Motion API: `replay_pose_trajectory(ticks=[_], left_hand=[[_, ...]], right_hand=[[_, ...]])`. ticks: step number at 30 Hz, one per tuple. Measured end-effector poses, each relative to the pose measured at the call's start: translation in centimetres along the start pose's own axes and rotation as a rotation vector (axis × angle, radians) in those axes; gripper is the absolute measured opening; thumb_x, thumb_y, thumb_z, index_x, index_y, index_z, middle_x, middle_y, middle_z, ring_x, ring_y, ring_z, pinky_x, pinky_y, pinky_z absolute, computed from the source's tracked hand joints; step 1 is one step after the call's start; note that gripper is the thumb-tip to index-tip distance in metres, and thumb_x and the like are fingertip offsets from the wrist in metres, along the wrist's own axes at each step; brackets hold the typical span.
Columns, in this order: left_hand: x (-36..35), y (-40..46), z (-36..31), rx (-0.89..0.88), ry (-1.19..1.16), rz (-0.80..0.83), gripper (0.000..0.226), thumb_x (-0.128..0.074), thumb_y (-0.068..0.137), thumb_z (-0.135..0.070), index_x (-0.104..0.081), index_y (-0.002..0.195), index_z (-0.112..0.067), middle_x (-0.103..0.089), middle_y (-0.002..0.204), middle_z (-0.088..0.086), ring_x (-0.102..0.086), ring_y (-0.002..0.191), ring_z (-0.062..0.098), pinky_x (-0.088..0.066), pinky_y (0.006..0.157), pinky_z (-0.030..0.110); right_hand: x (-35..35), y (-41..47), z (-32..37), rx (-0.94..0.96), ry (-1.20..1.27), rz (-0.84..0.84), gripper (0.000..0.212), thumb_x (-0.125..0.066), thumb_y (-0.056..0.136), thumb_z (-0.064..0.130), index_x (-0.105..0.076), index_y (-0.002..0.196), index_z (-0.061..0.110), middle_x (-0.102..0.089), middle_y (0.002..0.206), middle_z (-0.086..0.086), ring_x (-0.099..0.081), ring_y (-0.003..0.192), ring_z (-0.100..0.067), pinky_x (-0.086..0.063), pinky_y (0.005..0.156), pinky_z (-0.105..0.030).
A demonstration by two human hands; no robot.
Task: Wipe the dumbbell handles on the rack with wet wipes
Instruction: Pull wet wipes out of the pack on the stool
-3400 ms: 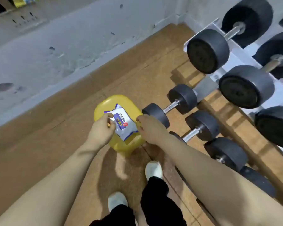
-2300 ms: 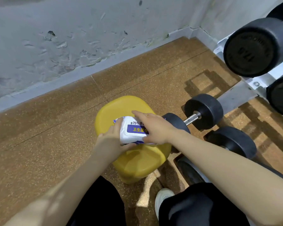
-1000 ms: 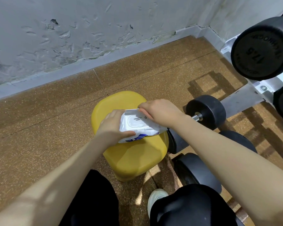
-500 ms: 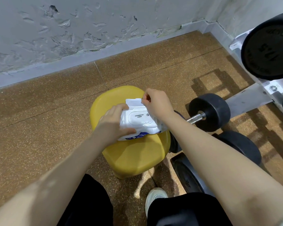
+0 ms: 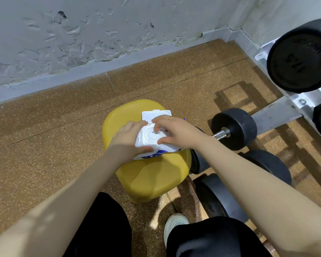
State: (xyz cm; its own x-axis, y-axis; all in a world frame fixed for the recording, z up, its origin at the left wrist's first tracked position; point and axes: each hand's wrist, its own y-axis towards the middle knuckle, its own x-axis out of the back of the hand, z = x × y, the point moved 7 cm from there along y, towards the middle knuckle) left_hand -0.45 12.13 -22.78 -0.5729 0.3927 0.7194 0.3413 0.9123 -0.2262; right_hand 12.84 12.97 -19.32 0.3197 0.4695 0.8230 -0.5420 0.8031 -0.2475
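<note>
A white wet-wipe pack (image 5: 152, 140) lies on a yellow plastic stool (image 5: 150, 179), its hard flip lid (image 5: 157, 114) swung up and away from me. My left hand (image 5: 129, 140) grips the pack's left side. My right hand (image 5: 176, 131) sits on top, thumb and fingers curled around the oval opening; no wipe shows between them. A black dumbbell (image 5: 233, 128) with a chrome handle (image 5: 220, 134) lies on the floor to the right. On the white rack (image 5: 278, 113) at the right edge sits a large black dumbbell head (image 5: 302, 58).
More black dumbbells (image 5: 267, 167) lie on the brown speckled floor to the right of the stool. A peeling grey wall (image 5: 100, 34) runs along the back. My legs in black trousers and a white shoe (image 5: 174, 225) fill the bottom of the view.
I turned the pack from its label side to its lid side on the stool. My right hand flipped the lid up, then came down onto the opening. The view has drawn nearer.
</note>
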Motion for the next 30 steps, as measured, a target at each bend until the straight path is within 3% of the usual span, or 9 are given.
replay_pose_trajectory(ticks=[6,9,11,16,21,26,30], left_hand=[[0.0,-0.1,0.0,0.000,-0.006,0.001,0.080,-0.076,0.071,-0.043,-0.036,0.139,-0.030,-0.040,0.135,-0.003,-0.036,0.126,0.018,-0.033,0.103,0.035],[-0.1,-0.1,0.0,-0.005,-0.007,0.001,0.081,-0.076,0.071,-0.044,-0.035,0.139,-0.030,-0.040,0.135,-0.003,-0.036,0.126,0.018,-0.033,0.103,0.036],[-0.1,-0.2,0.1,-0.005,-0.017,-0.002,0.080,-0.077,0.071,-0.043,-0.036,0.139,-0.030,-0.040,0.135,-0.003,-0.037,0.125,0.018,-0.033,0.103,0.037],[-0.2,-0.1,0.2,-0.010,-0.040,-0.011,0.078,-0.077,0.071,-0.043,-0.039,0.137,-0.031,-0.042,0.130,-0.004,-0.038,0.122,0.017,-0.035,0.100,0.037],[-0.3,0.0,0.4,-0.005,-0.035,-0.014,0.077,-0.077,0.070,-0.044,-0.039,0.136,-0.031,-0.043,0.129,-0.005,-0.040,0.120,0.017,-0.036,0.099,0.036],[-0.2,-0.2,0.4,0.003,-0.045,-0.027,0.078,-0.077,0.069,-0.043,-0.040,0.136,-0.030,-0.043,0.130,-0.006,-0.039,0.121,0.016,-0.036,0.099,0.036],[-0.2,-0.2,0.3,0.010,-0.031,-0.025,0.079,-0.078,0.069,-0.043,-0.039,0.137,-0.030,-0.042,0.133,-0.004,-0.039,0.124,0.018,-0.035,0.101,0.038]], right_hand=[[0.1,-0.1,-0.2,-0.023,0.046,-0.007,0.027,-0.068,0.083,0.018,-0.059,0.107,0.010,-0.055,0.123,-0.004,-0.054,0.102,-0.024,-0.042,0.085,-0.039],[0.5,0.1,-0.3,-0.035,-0.067,-0.034,0.025,-0.063,0.087,0.023,-0.059,0.110,0.014,-0.056,0.119,-0.001,-0.053,0.093,-0.022,-0.037,0.074,-0.032],[0.7,0.2,0.3,-0.016,-0.165,-0.035,0.030,-0.063,0.087,0.029,-0.058,0.114,0.016,-0.054,0.123,0.001,-0.053,0.099,-0.022,-0.030,0.073,-0.027],[-0.1,0.9,2.3,0.053,-0.441,0.005,0.035,-0.053,0.090,0.043,-0.053,0.121,0.026,-0.043,0.136,0.004,-0.047,0.116,-0.022,-0.034,0.086,-0.035],[0.2,1.1,2.4,0.070,-0.470,0.050,0.030,-0.047,0.094,0.039,-0.052,0.121,0.028,-0.041,0.138,0.004,-0.048,0.113,-0.024,-0.034,0.080,-0.033],[0.3,1.9,4.1,0.056,-0.660,0.033,0.035,-0.046,0.091,0.032,-0.048,0.124,0.020,-0.050,0.123,-0.002,-0.055,0.104,-0.027,-0.035,0.066,-0.033],[0.7,1.4,4.1,0.058,-0.676,0.011,0.033,-0.046,0.090,0.028,-0.050,0.120,0.016,-0.051,0.118,-0.001,-0.055,0.103,-0.025,-0.036,0.066,-0.034]])
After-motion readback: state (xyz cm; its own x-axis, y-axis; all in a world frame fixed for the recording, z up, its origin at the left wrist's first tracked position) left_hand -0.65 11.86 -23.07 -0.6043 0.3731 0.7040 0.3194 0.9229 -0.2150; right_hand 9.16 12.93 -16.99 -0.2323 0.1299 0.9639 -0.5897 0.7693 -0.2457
